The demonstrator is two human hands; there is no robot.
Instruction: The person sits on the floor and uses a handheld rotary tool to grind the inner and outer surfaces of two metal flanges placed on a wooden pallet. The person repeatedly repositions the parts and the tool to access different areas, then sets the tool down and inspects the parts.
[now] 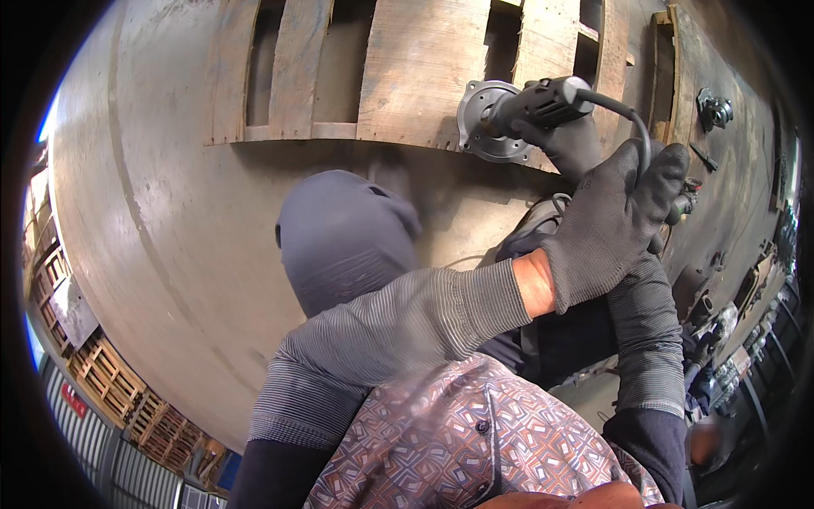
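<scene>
My right hand (568, 146), in a dark grey work glove, grips a black corded straight grinder (547, 103). The tool's front end meets a round grey metal flange (494, 146) with bolt ears, at the near edge of a wooden pallet (421, 72). The exact contact of the tip is hidden. My left arm crosses over in front of my body to the right. Its gloved left hand (606, 225) is closed on the grinder's power cable (632, 114), just behind the tool, and covers part of the right forearm.
My bent knee (339, 233) is just left of the work, near the pallet. On the concrete floor (178, 195) at the right lie a dark metal part (715, 110) and a green-and-black power tool (681, 204). Stacked pallets (106, 377) stand far left.
</scene>
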